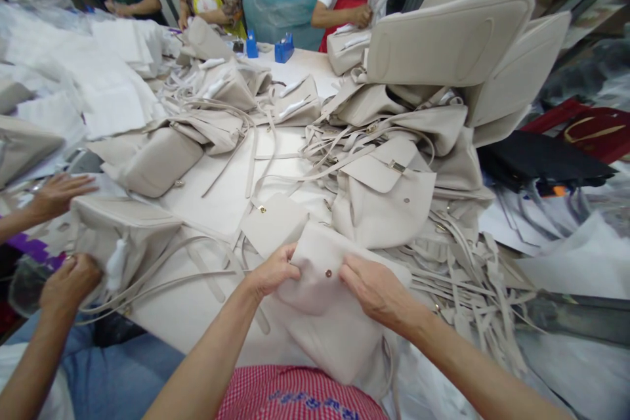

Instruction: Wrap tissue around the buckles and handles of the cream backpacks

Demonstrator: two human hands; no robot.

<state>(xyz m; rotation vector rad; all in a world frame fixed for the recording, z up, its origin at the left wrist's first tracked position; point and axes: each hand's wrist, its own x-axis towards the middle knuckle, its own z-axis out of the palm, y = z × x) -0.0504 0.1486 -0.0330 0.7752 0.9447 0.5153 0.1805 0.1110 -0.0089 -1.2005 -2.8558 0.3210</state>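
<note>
A pale beige handbag [339, 335] lies at the table's front edge, against my checked apron. My left hand [275, 270] pinches the bag's upper edge on the left. On the right, my right hand [377, 285] grips the same bag with curled fingers. A small round metal stud [329, 273] shows on the leather between my hands. The bag's flap [275, 223] with a gold clasp is folded away beyond my left hand. Just past my hands lies another beige bag [386, 197] with its flap and metal lock facing up.
Beige bags [447, 39] are piled high at the right. Loose straps [472, 282] hang below that pile. To the left, a co-worker's hands [71, 282] handle another bag [125, 230]. White wrapping sheets [88, 72] cover the far left. Blue tape dispensers [284, 48] stand near people across the table.
</note>
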